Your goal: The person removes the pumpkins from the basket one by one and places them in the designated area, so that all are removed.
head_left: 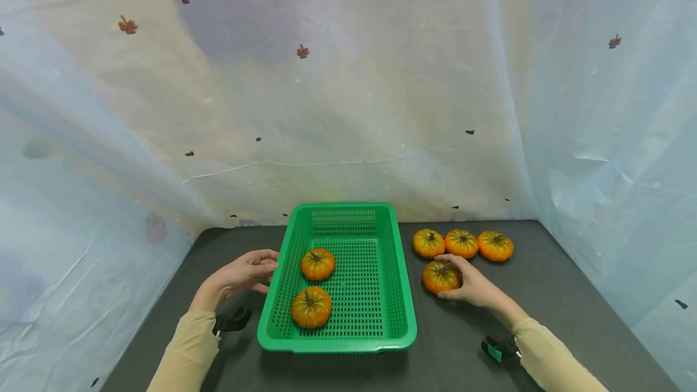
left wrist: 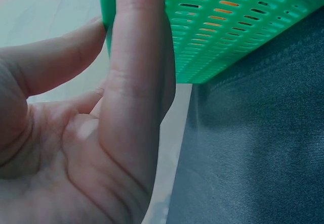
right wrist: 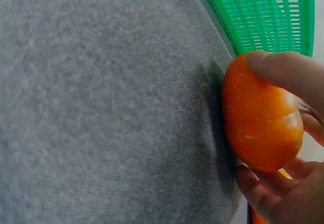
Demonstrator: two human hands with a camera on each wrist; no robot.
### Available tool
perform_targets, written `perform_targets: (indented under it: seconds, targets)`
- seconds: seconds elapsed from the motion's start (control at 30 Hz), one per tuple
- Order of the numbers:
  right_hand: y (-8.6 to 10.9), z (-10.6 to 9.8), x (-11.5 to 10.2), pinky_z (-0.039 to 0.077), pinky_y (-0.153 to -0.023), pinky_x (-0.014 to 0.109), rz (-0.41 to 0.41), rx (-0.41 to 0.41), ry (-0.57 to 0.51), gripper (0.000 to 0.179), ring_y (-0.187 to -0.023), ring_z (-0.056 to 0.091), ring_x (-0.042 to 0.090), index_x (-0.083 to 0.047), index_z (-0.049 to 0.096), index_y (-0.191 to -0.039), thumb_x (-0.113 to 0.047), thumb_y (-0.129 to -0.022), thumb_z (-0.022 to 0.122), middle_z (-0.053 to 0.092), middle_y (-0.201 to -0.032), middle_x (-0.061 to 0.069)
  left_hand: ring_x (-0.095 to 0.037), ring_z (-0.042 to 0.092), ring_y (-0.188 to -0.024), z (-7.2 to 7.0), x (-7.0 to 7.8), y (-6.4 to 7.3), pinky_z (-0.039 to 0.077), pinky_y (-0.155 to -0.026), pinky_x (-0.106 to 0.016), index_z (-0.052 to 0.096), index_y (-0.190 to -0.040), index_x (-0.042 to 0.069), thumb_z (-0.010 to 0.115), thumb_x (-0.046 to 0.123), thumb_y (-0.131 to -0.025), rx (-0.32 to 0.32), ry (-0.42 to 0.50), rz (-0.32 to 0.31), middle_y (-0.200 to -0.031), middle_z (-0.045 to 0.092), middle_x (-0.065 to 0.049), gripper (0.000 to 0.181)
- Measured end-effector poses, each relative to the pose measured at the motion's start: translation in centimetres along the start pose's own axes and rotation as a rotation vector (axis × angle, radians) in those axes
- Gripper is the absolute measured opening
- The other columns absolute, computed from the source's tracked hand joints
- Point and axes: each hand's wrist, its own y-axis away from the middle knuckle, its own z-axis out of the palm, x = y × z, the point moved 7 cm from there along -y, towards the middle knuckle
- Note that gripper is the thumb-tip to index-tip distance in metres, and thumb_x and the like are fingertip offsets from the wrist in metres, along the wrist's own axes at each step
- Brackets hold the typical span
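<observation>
Left hand: fingers loosely extended at the basket's left rim, seeming to touch it from outside, not wrapped round it (head_left: 247, 274)
Right hand: part closed, thumb and fingers spread round one pumpkin (head_left: 438, 278), holding it by its sides (head_left: 469, 286)
Held pumpkin: right of the basket (head_left: 373, 343), in front of the row, apparently resting on the table (head_left: 550, 295)
Row: three pumpkins side by side behind the held one (head_left: 428, 243) (head_left: 461, 243) (head_left: 495, 246)
Basket: two pumpkins in its left half, one nearer the person (head_left: 317, 264) (head_left: 311, 307)
Step in hand: judged to be taking hold of a single pumpkin, with the left hand by the basket perhaps to steady it
Next move: would call for a secure pinch and a lift high enough to clear the right rim
Hidden: some right fingertips behind the pumpkin; how firmly either hand presses cannot be told
Cut off: an orange sliver at the right wrist view's lower edge, probably another pumpkin
Hard to make out: orange through the basket's slots in the left wrist view, too broken up to tell which pumpkin
</observation>
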Motion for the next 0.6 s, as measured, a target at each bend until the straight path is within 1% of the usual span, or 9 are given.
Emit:
perform_targets:
  seconds: [0.1,0.2,0.3,0.47,0.6]
  targets:
    - [0.1,-0.1,-0.1,0.035,-0.099,0.061,0.006,-0.017,-0.028,0.073,-0.122,0.043,0.040,0.001,0.041,-0.138,-0.022,-0.080,0.080,0.042,-0.136,0.020,-0.032,0.060,-0.104,0.0,-0.1,0.0,0.053,-0.085,-0.048,0.034,-0.138,-0.006,0.049,0.018,-0.102,0.000,0.003,-0.004,-0.121,0.056,-0.018,0.046]
    - [0.2,-0.3,-0.1,0.037,-0.098,0.059,0.017,-0.033,-0.062,0.074,-0.124,0.043,0.041,0.001,0.039,-0.140,-0.020,-0.081,0.079,0.040,-0.139,0.022,-0.032,0.059,-0.105,-0.1,-0.1,0.0,0.053,-0.086,-0.048,0.033,-0.138,-0.006,0.049,0.019,-0.102,0.002,0.001,-0.006,-0.122,0.055,-0.018,0.046]
    - [0.3,-0.7,-0.3,0.041,-0.096,0.058,0.026,-0.040,-0.073,0.074,-0.124,0.043,0.042,0.001,0.036,-0.142,-0.019,-0.083,0.077,0.038,-0.140,0.024,-0.032,0.059,-0.105,0.0,-0.1,0.0,0.053,-0.086,-0.048,0.033,-0.138,-0.006,0.049,0.019,-0.102,0.000,-0.003,-0.004,-0.123,0.055,-0.018,0.047]
    - [0.7,-1.8,-1.0,0.040,-0.095,0.062,0.016,-0.020,-0.093,0.075,-0.123,0.040,0.048,0.004,0.033,-0.143,-0.014,-0.084,0.076,0.036,-0.140,0.028,-0.032,0.059,-0.104,-0.1,-0.2,0.0,0.053,-0.085,-0.048,0.033,-0.138,-0.006,0.049,0.019,-0.102,-0.004,-0.001,0.002,-0.121,0.055,-0.017,0.046]
    - [0.8,-2.9,-1.8,0.038,-0.096,0.062,0.016,0.005,-0.086,0.076,-0.126,0.037,0.048,0.002,0.032,-0.143,-0.015,-0.084,0.076,0.036,-0.141,0.028,-0.032,0.060,-0.104,0.0,-0.2,-0.1,0.053,-0.085,-0.049,0.033,-0.137,-0.007,0.050,0.019,-0.102,-0.012,0.004,0.011,-0.121,0.056,-0.017,0.046]
